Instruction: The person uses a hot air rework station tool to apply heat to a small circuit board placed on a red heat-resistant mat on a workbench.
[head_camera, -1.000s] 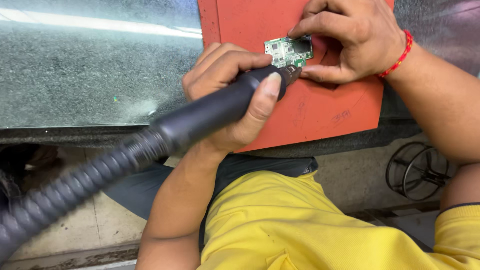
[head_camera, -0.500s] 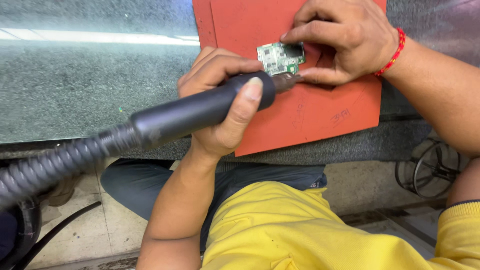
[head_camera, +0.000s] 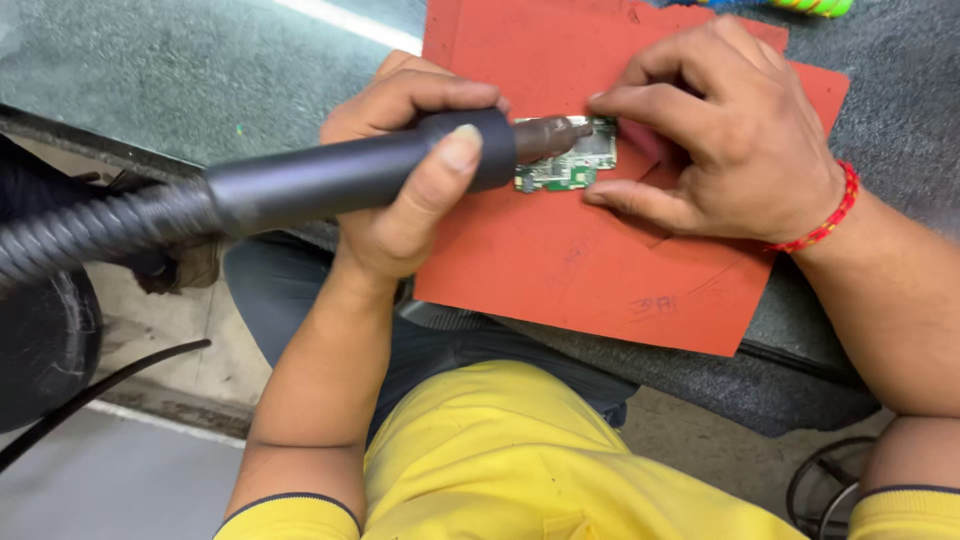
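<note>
Hands work together: left hand (head_camera: 410, 170) grips hot-air wand (head_camera: 350, 180), right hand (head_camera: 720, 130) pins circuit board (head_camera: 570, 170).

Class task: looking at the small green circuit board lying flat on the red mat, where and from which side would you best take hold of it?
Probably pinch the small green circuit board by its bare edges from the right, as the right hand does: it lies flat on the red mat, and the dark hot-air tool covers its left.

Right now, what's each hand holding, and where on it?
Left hand grips the dark hot-air tool around its barrel. Right hand pins the green circuit board by its edges.
</note>
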